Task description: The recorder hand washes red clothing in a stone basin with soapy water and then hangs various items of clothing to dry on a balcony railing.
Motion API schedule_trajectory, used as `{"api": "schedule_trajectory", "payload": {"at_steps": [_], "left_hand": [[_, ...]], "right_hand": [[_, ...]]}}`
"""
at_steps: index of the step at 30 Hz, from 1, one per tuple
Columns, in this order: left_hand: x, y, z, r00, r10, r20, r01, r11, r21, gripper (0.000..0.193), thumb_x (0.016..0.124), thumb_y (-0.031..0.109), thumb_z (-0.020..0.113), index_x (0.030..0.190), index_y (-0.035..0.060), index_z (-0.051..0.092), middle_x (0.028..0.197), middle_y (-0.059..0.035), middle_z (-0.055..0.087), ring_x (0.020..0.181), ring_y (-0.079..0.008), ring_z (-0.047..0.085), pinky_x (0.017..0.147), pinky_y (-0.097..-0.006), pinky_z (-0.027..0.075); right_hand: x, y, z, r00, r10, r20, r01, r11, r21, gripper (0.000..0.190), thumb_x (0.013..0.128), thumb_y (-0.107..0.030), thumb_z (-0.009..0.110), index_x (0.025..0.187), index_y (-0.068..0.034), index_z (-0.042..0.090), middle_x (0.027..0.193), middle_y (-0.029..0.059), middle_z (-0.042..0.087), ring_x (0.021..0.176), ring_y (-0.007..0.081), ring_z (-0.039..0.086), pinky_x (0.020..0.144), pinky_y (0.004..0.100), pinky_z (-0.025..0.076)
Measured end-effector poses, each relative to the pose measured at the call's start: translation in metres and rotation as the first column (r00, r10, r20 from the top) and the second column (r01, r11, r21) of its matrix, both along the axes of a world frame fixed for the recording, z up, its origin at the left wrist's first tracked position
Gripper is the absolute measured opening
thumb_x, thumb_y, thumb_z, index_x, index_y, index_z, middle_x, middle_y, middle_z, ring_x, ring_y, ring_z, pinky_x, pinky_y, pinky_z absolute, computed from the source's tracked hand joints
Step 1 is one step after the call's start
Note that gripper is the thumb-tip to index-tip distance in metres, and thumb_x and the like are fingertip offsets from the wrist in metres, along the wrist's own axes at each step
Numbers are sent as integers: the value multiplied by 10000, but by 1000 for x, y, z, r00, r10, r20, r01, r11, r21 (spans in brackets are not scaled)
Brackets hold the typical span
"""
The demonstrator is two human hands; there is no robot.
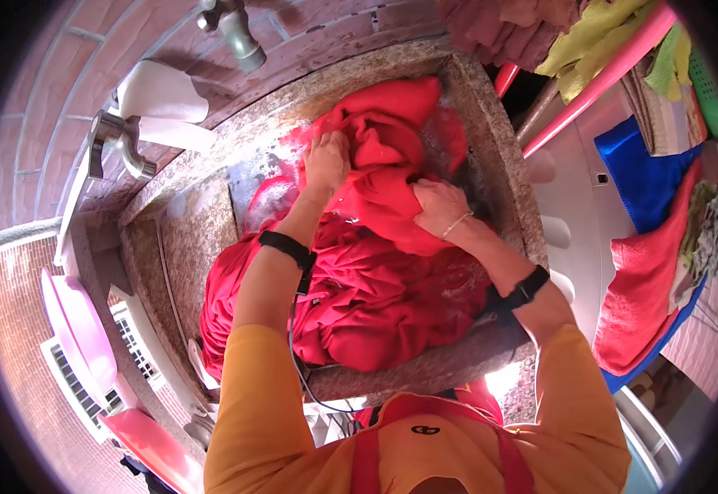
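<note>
A large wet red cloth (359, 284) lies bunched in a stone wash basin (507, 148), with its upper part spread over soapy water. My left hand (328, 163) lies on the upper folds, palm down, its fingertips against the fabric; whether it grips cannot be told. To the right, my right hand (439, 204) is closed on a fold of the red cloth, its fingertips tucked under the material. Suds show at the basin's upper left and right sides.
Metal taps (127, 145) jut from the tiled wall at upper left, one near a white plastic scoop (161, 92). Pink basins (81, 327) stand at far left. On the right, a pink pole (606, 77) and hanging cloths (643, 290) border the basin beside a white appliance (581, 179).
</note>
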State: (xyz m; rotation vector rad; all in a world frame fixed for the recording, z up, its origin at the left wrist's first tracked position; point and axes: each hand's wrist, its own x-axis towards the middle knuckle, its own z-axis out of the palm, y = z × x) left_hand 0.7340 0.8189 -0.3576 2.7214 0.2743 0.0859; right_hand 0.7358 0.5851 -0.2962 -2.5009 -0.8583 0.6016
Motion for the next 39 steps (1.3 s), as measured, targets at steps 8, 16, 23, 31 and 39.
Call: {"api": "schedule_trajectory", "payload": {"at_steps": [8, 16, 23, 31, 39], "left_hand": [[-12, 10, -18, 946, 203, -254, -278, 909, -311, 697, 661, 150, 601, 1283, 99, 291, 1138, -302, 482, 1067, -421, 471, 857, -435, 424], [-4, -58, 22, 793, -114, -598, 24, 987, -156, 1001, 633, 249, 703, 1386, 341, 50, 1414, -260, 80, 1239, -458, 267, 968, -491, 339], [-10, -46, -17, 800, -129, -586, 112, 992, -65, 929, 678, 153, 591, 1376, 397, 29, 1436, -231, 21, 1251, -501, 208, 976, -563, 272], [5, -67, -31, 829, 29, -558, 102, 974, 203, 898, 700, 222, 597, 1383, 368, 32, 1414, -243, 131, 1204, -486, 306, 957, -520, 318], [-13, -35, -21, 962, 195, -190, -230, 956, -182, 450, 655, 93, 465, 1092, 143, 557, 904, -222, 612, 878, -369, 586, 798, -462, 451]], "right_hand": [[-43, -36, 17, 920, 246, 306, -211, 967, -142, 157, 649, -63, 563, 795, -122, 568, 825, 39, 518, 865, 281, 487, 716, 389, 384], [-102, -37, -75, 788, 539, 296, -340, 783, -521, 213, 759, -163, 458, 850, -159, 651, 842, -2, 586, 903, 235, 455, 733, 412, 339], [-112, -10, -100, 707, 707, 33, -477, 510, -715, 228, 757, -186, 478, 853, -147, 681, 826, 10, 620, 936, 253, 460, 746, 428, 326], [-112, -13, -128, 718, 688, 107, -488, 607, -628, 232, 764, -178, 483, 867, -149, 689, 887, 16, 623, 952, 248, 461, 816, 421, 303], [-64, -11, -104, 899, -102, -425, 57, 991, -118, 270, 758, -183, 496, 984, -111, 623, 974, 123, 584, 1026, 334, 473, 853, 402, 371]]}}
